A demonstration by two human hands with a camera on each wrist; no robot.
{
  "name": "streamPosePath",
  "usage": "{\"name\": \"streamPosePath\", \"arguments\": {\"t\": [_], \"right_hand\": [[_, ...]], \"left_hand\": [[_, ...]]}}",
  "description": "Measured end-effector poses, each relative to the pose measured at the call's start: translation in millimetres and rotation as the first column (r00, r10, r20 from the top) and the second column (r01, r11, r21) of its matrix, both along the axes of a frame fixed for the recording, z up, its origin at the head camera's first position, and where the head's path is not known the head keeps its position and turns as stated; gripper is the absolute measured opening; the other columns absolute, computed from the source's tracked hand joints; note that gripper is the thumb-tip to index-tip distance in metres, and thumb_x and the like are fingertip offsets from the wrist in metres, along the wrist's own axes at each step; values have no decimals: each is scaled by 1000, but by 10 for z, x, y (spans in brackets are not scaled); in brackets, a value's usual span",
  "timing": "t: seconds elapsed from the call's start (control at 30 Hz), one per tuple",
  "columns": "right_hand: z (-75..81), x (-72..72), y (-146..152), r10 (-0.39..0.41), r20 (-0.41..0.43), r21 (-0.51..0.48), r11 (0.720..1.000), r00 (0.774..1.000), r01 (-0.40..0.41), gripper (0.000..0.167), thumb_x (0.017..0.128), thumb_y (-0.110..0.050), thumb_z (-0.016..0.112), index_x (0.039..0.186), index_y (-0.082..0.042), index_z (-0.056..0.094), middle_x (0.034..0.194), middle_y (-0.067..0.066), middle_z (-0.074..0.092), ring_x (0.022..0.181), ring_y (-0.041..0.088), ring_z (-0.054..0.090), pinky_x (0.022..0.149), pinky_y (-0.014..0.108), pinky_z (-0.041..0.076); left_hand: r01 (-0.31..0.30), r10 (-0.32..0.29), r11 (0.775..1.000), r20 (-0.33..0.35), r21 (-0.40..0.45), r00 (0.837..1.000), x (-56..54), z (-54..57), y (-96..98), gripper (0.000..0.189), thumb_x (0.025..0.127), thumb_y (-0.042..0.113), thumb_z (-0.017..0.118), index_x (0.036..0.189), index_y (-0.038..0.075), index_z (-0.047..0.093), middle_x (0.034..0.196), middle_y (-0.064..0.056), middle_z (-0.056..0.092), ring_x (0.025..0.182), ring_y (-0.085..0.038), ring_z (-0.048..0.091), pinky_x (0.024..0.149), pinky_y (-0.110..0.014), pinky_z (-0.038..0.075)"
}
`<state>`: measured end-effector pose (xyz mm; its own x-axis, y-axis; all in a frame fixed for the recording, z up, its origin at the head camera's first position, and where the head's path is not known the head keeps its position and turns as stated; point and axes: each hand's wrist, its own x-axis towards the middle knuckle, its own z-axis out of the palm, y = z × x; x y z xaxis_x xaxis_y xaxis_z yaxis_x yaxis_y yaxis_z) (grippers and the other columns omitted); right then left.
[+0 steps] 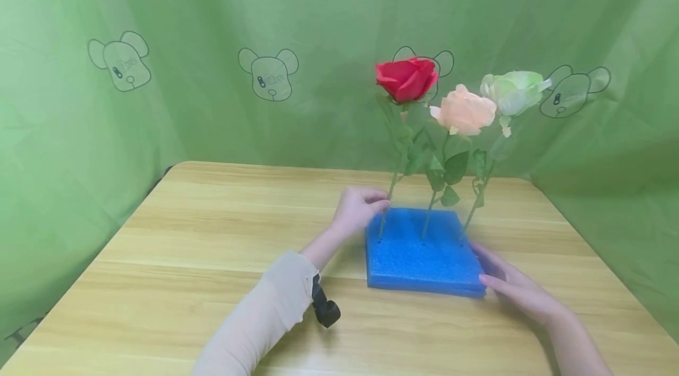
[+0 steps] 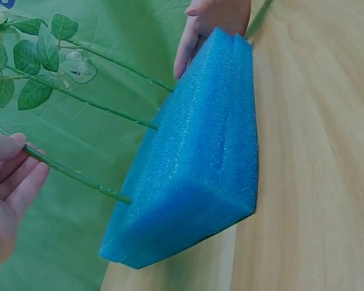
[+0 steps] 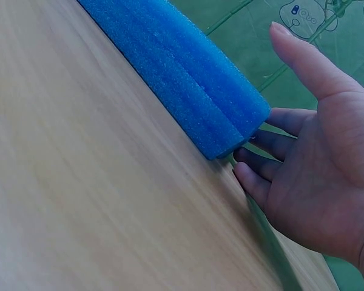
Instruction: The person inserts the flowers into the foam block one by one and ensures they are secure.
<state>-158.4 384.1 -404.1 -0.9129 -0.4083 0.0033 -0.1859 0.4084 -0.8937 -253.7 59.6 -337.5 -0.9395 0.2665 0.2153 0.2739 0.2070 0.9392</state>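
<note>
A blue foam block (image 1: 424, 264) lies on the table, with three artificial roses standing in its holes. The red rose (image 1: 407, 79) is at the left, the pale pink rose (image 1: 465, 111) in the middle, the whitish-green rose (image 1: 513, 92) at the right. My left hand (image 1: 361, 210) pinches the red rose's green stem (image 2: 73, 174) between thumb and fingers, above where it enters the foam. At the block's right side is my right hand (image 1: 511, 284), its fingers extended along that side. In the right wrist view its thumb (image 3: 306, 60) points away from the foam.
The wooden table (image 1: 239, 217) extends to the left of the block and in front of it. A green curtain (image 1: 329, 5) with printed bear heads hangs behind and at both sides. A black strap piece (image 1: 325, 305) sits at my left sleeve.
</note>
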Motion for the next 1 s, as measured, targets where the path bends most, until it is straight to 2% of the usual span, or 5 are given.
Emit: {"name": "streamPosePath", "arguments": {"t": [0.1, 0.33, 0.57, 0.8, 1.0], "right_hand": [[5, 3, -5, -2, 5, 5, 1000, 1000, 2, 59, 98, -7, 40, 149, -11, 11, 152, 22, 1, 137, 26, 2, 95, 72, -2], [12, 11, -9, -6, 5, 5, 1000, 1000, 6, 59, 98, -7, 40, 149, -9, 11, 151, 23, 2, 123, -16, 18, 94, 72, 0], [12, 11, -13, -4, 10, -5, 1000, 1000, 4, 59, 98, -7, 39, 149, -9, 10, 151, 23, 0, 136, 10, 6, 95, 72, -2], [2, 5, 1, -1, 8, 7, 1000, 1000, 1, 59, 98, -7, 39, 149, -10, 11, 151, 23, 2, 125, -14, 17, 102, 64, 3], [2, -2, 2, -13, 15, 4, 1000, 1000, 12, 58, 99, -8, 39, 149, -11, 11, 150, 26, 2, 117, -21, 21, 95, 73, 2]], "left_hand": [[12, -12, 1000, 9, -11, 1000, 7, -20, 1, 17, 84, 8, 67, 100, 2, 70, 92, -8, 71, 81, -13, 66, 73, -21, 54], [24, -23, 999, 20, -30, 1000, 21, -50, -7, 20, 84, 11, 67, 101, 2, 70, 90, -7, 71, 80, -12, 66, 72, -21, 54], [22, -21, 999, 10, -39, 1000, 11, -66, -11, 21, 84, 11, 67, 103, 1, 69, 90, -8, 71, 78, -11, 67, 72, -20, 54], [7, -6, 999, 25, -39, 1000, 18, -78, 4, 20, 84, 13, 68, 101, 4, 70, 89, -6, 71, 76, -10, 66, 71, -20, 54], [-12, 12, 998, 7, -63, 1000, 20, -96, 9, 20, 85, 16, 68, 102, 7, 70, 93, -6, 71, 81, -11, 66, 72, -20, 53]]}}
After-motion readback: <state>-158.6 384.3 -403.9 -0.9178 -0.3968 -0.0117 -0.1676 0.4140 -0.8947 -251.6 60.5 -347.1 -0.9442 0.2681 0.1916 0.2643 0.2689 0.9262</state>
